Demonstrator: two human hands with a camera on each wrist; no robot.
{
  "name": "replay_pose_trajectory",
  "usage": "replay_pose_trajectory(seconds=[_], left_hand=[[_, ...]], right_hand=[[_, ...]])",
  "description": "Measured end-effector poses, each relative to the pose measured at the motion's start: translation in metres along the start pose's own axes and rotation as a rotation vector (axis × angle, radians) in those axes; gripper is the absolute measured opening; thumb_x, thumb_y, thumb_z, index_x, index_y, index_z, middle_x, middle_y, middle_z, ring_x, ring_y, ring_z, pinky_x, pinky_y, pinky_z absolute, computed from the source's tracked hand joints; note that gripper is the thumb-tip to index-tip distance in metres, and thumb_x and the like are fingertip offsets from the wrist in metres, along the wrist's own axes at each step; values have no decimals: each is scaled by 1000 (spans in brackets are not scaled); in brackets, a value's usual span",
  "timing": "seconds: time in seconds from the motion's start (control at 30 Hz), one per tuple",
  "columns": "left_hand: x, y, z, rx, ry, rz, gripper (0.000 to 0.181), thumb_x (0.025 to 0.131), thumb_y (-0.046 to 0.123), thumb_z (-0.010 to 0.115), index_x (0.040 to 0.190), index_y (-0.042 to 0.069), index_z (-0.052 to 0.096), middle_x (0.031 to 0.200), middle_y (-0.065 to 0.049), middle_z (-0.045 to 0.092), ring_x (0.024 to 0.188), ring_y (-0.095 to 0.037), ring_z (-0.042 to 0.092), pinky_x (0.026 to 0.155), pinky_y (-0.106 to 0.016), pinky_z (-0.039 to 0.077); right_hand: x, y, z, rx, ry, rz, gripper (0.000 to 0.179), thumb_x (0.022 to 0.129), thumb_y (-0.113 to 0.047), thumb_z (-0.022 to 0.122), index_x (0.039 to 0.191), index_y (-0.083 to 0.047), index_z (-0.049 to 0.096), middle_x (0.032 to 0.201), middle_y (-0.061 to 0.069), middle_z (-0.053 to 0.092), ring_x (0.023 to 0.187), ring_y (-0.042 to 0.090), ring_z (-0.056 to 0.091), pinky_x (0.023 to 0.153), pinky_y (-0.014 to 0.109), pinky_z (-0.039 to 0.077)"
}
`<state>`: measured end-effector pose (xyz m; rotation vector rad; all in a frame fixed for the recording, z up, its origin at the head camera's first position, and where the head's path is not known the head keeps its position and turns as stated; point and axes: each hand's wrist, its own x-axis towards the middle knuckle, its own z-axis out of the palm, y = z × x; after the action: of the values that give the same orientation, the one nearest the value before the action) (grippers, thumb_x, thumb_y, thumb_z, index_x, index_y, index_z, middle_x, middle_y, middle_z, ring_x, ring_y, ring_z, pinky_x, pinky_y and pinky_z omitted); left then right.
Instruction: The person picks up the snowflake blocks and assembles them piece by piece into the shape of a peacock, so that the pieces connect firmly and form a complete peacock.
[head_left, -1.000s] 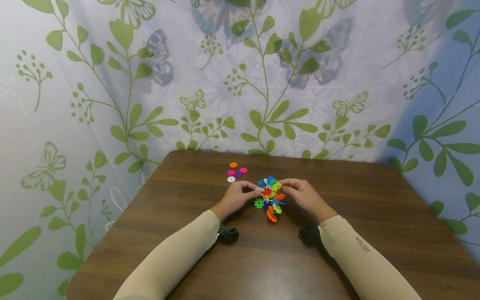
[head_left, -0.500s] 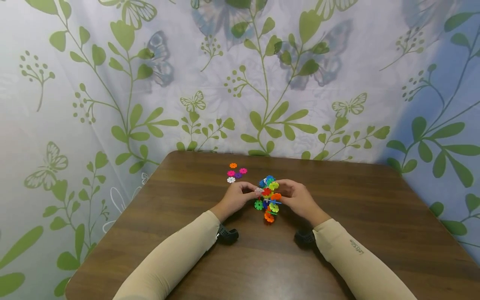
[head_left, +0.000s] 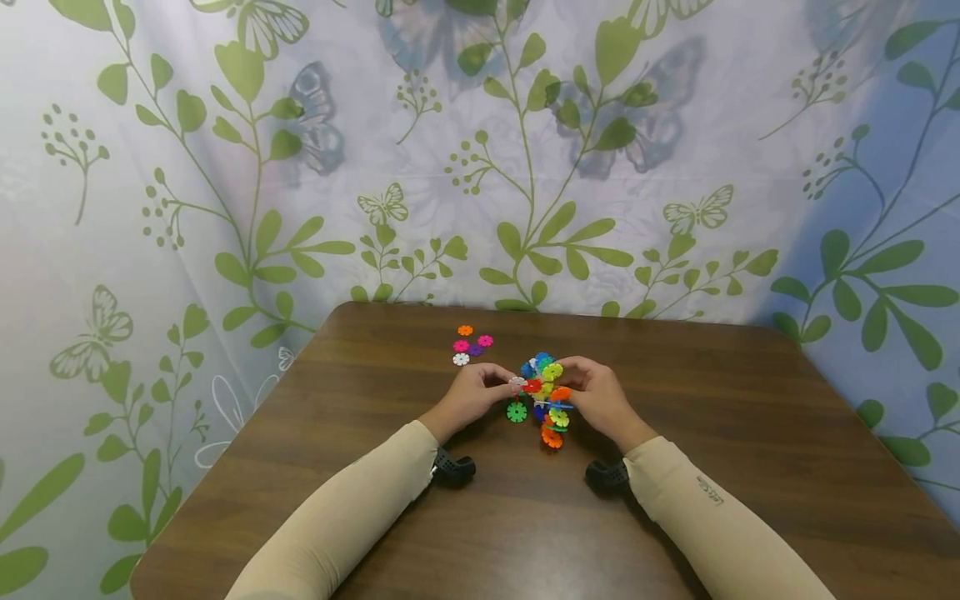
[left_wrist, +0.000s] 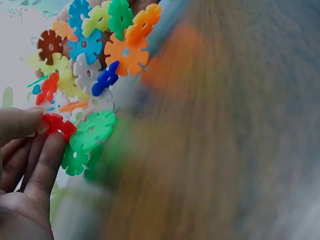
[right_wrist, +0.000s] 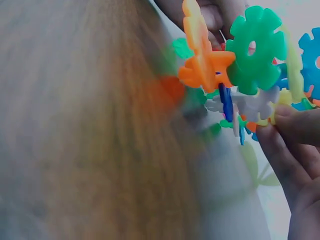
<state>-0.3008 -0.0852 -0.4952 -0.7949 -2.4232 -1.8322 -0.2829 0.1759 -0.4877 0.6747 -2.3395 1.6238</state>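
A cluster of brightly coloured interlocking flower discs (head_left: 546, 390) is held up over the table between both hands. My left hand (head_left: 472, 395) pinches its left end; in the left wrist view, thumb and fingertips grip a red disc (left_wrist: 56, 121), with green discs (left_wrist: 95, 129) hanging just below. On the other side my right hand (head_left: 600, 395) holds the cluster, and the right wrist view has thumb and finger pinching a yellow disc (right_wrist: 285, 98). A big green disc (right_wrist: 266, 62) and an orange disc (right_wrist: 196, 35) stick out near that grip. Part of the cluster hides behind the fingers.
Several loose discs lie beyond the left hand, among them an orange disc (head_left: 465, 331), a purple disc (head_left: 476, 351) and a white disc (head_left: 461, 359). The brown wooden table (head_left: 360, 383) ends at a patterned curtain (head_left: 420, 167).
My right hand has shifted left and lower along the cluster over the second. Since half a second ago the cluster's lower orange end has swung right. The left hand has stayed nearly still.
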Motion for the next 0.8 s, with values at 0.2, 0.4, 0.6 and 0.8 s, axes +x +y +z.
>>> replay_pose_trajectory(seconds=[0.2,0.4,0.6,0.8], left_hand=[[-1,0,-2,-2,22,-7,12,96,11,81,103,1,78,103,-8,76,92,-15,67,80,-29,56],[-3,7,-4,-1,8,11,12,97,9,79,102,-1,77,103,-10,76,92,-16,68,81,-30,56],[-2,-2,-6,2,-10,19,11,97,17,80,101,6,79,101,-2,76,93,-19,68,83,-32,57],[-4,1,-6,4,-14,16,12,98,18,80,102,7,79,101,0,76,93,-19,69,83,-33,57]], right_hand=[[0,3,-4,-2,42,17,40,87,25,67,119,3,71,109,16,76,95,32,74,75,28,60],[0,2,-5,-9,36,23,39,89,23,67,121,2,71,109,16,76,95,33,73,75,29,60],[0,1,-3,5,23,-2,39,88,26,65,121,6,69,111,21,74,96,35,73,74,25,59],[-2,-1,0,19,22,-47,36,87,26,65,120,11,67,105,27,74,91,34,73,71,23,58]])
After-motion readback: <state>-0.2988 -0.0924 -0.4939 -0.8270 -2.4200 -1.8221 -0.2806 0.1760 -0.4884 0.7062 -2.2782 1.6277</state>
